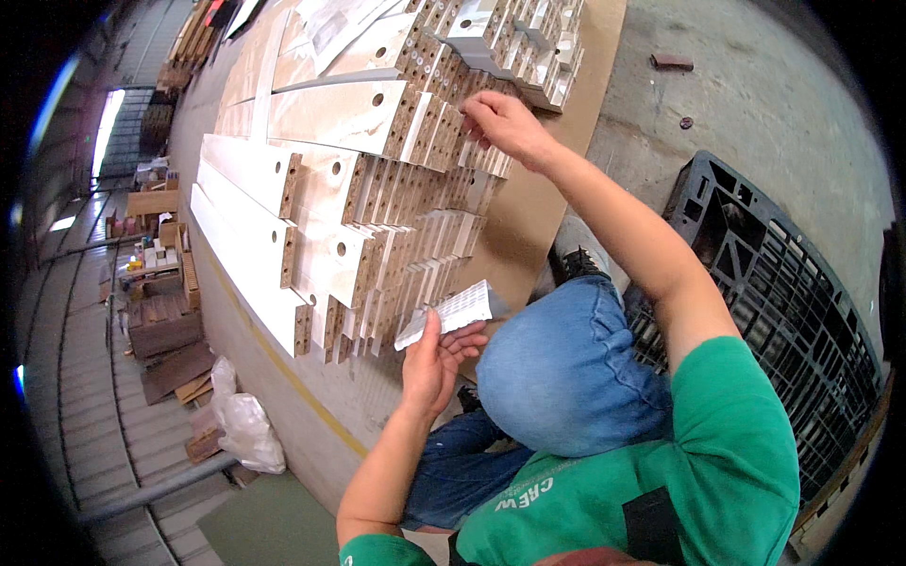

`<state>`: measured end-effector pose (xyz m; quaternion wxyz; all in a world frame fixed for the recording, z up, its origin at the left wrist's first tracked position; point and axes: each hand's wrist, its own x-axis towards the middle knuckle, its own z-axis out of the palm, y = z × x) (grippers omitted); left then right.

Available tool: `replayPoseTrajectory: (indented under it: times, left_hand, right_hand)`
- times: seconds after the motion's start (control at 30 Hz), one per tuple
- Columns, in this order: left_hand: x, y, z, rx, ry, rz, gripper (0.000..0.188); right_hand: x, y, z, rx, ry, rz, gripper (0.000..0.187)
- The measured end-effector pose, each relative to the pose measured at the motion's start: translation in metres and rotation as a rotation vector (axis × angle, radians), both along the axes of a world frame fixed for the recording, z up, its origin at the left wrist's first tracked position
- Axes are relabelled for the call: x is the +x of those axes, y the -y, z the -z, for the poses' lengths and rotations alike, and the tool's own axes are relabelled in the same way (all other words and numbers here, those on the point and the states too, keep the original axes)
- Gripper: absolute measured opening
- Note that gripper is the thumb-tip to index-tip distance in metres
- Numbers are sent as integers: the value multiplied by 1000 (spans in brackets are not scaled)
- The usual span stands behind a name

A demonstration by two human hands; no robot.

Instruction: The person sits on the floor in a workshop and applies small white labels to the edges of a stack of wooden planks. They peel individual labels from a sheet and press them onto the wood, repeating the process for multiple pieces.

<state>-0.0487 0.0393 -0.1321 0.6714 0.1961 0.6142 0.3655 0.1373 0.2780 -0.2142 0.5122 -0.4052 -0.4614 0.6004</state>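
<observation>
While the person crouches beside the stack of white-faced chipboard panels with drilled brown edges point(359, 189), the left hand point(432, 363) holds a small white rectangular sheet of round stickers point(451, 311) just below the lower corner of that stack. The thumb presses on the near edge of the sheet and the other fingers curl under it, so this hand is partly closed on it. The right hand point(505, 124) is up at the right side of the stack, its fingertips pinched together and touching the drilled panel ends; if something small is between them, I cannot tell.

I judge the sheet to be very light, thin and flexible. It can bend or crease easily, so a flat grip at one short edge, as now, seems the good place to take it. The small stickers would probably cling to the fingers and need a careful pinch.

The panels look heavy and stiff, with sharp corners stepping out toward the person. To the right of the stack lies brown cardboard point(528, 208), then bare concrete floor point(755, 85), with room for the arm. A black plastic pallet point(783, 274) stands further right of the stack, close behind the right elbow. The blue-jeans knee point(566, 368) fills the place below the stack.
</observation>
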Motion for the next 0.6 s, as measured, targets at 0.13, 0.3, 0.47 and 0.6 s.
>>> replayPoseTrajectory:
  times: [0.13,0.3,0.47,0.6]
  left_hand:
    - [-1,3,0,0,20,21,50]
    - [3,8,-10,58,7,22,48]
    - [-7,24,-2,34,-31,-23,50]
    - [-17,31,2,-10,-18,-22,50]
  right_hand:
    - [-7,27,-6,-112,-128,-158,33]
    - [-11,27,-2,-26,-245,-185,29]
    - [-19,24,0,-27,-305,-204,29]
    - [-39,13,-12,-56,-239,-155,30]
